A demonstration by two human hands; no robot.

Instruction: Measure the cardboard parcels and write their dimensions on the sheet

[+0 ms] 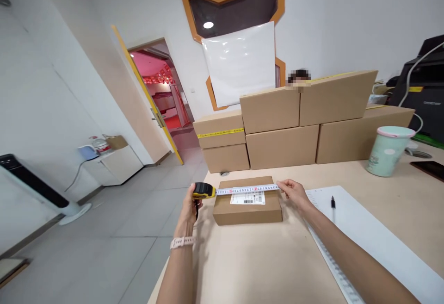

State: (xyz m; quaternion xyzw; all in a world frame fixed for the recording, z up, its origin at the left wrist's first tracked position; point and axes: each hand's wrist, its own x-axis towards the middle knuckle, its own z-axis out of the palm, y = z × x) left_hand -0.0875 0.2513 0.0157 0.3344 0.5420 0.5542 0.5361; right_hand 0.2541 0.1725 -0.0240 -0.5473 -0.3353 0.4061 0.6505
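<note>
With left hand [188, 207] curled round a tape measure [203, 191] and right hand [294, 194] pinching the end of its blade [243, 190], spans a cardboard box [248, 218].
Holds it taut from both sides, apparently to lay its printed scale straight; has the box flat on the table [243, 267], between both hands.

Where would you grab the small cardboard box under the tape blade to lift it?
I'd hold the cardboard box by its left and right ends, coming from both sides: it lies flat and squared, and the tape blade and label cover part of its top.
</note>
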